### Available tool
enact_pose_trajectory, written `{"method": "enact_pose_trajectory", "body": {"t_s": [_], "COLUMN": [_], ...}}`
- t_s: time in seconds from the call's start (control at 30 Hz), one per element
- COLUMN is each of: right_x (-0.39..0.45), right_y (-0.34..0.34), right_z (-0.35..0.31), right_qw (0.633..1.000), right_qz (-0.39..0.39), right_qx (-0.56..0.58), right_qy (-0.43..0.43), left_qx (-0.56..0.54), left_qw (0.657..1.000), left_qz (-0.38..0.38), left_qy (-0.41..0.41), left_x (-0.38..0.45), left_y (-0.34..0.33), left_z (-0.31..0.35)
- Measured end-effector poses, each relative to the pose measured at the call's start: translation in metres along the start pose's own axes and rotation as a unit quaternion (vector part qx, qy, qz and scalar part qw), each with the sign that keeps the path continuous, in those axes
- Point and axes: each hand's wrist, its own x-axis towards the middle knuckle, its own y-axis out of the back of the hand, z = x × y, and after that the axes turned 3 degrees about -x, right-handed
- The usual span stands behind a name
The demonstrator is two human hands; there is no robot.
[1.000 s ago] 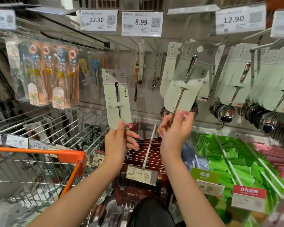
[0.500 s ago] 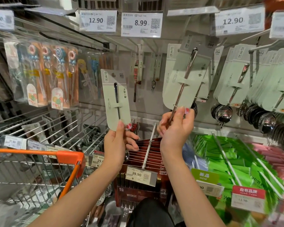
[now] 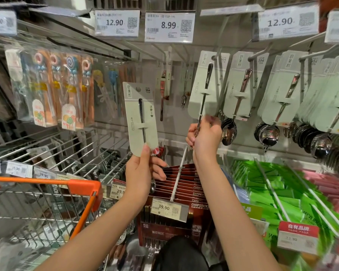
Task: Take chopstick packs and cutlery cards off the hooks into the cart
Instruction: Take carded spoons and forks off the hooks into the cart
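Left hand [image 3: 143, 169] pinching bottom edge of a loose cutlery card [image 3: 141, 118], held upright, off the hooks, above and right of orange-handled cart [image 3: 47, 184]. Right hand [image 3: 205, 137] gripping spoon handle at bottom of second card [image 3: 205, 85], top still on hook [image 3: 215, 56], far right of first card.

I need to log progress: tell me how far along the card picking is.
Done: one cutlery card is off its hook, pinched at its bottom edge by the left hand, not yet over the orange-handled cart.
In hand: the right hand grips the spoon handle of a second card still hanging on its hook.
Left: free that card, drop both into the cart; the red chopstick packs remain hooked.
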Motion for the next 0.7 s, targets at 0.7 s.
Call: {"method": "enact_pose_trajectory", "body": {"t_s": [0.7], "right_x": [-0.063], "right_y": [0.01], "right_z": [0.056], "right_qw": [0.886], "right_qz": [-0.363], "right_qx": [-0.28], "right_qy": [-0.063], "left_qx": [0.082], "left_qw": [0.996], "left_qz": [0.014], "left_qy": [0.04], "left_x": [0.007], "left_y": [0.005], "left_z": [0.001]}}
